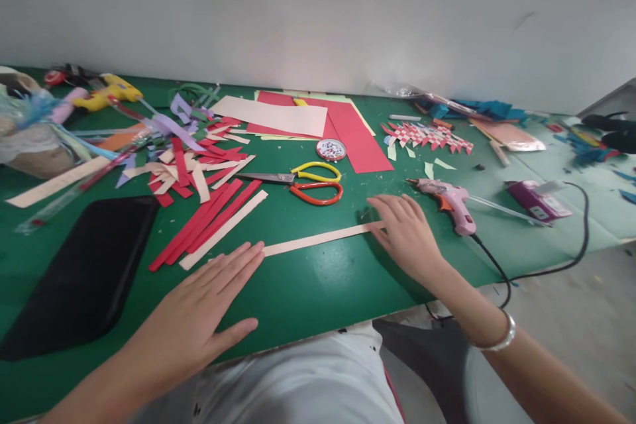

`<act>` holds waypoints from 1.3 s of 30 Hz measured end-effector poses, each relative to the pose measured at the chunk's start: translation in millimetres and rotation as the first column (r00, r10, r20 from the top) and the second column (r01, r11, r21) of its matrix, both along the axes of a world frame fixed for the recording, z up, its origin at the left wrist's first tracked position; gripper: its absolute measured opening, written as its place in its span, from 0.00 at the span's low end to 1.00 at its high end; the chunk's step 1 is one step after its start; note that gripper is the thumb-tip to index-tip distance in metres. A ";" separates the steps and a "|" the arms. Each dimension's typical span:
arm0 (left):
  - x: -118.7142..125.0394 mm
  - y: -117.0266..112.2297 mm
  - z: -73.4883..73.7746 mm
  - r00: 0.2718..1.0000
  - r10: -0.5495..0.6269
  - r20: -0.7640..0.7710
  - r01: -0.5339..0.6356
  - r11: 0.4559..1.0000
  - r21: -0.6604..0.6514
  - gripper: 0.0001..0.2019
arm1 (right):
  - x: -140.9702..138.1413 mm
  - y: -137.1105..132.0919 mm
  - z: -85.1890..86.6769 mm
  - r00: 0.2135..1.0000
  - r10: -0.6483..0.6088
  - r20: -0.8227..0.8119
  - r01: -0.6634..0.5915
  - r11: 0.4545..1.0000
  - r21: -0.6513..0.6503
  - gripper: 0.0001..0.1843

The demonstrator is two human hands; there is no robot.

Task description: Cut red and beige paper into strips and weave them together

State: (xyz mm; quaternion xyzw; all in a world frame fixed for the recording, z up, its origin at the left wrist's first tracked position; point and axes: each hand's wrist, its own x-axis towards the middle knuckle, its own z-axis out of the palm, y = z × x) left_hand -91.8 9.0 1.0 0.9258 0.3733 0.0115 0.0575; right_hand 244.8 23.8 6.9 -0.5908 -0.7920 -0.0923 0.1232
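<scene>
A long, narrow cream paper strip point(318, 240) lies stretched out before me on the green table. My left hand point(199, 305) rests flat over its left end, fingers straight and thumb held apart. At the other end, my right hand point(405, 235) has the strip between thumb and fingers. Just beyond my left fingertips are red paper strips point(206, 222) and another cream strip point(226, 228). Scissors point(298, 180) with yellow and orange handles lie behind the strip, blades pointing left. To the right of my right hand is a pink glue gun point(450, 202).
A black phone-like slab point(84, 271) lies at left, near a heap of paper scraps point(183, 169). Red sheets point(368, 139), a round dish of small beads point(330, 150) and a woven red-white paper piece point(427, 136) are behind. A black cord point(586, 232) loops from a purple box point(539, 199).
</scene>
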 end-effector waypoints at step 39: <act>55.1 52.3 28.8 0.989 -0.080 -0.127 0.088 0.995 0.057 0.13 | -16.4 -6.4 -1.2 0.980 0.193 -0.046 -0.197 0.972 -0.131 0.19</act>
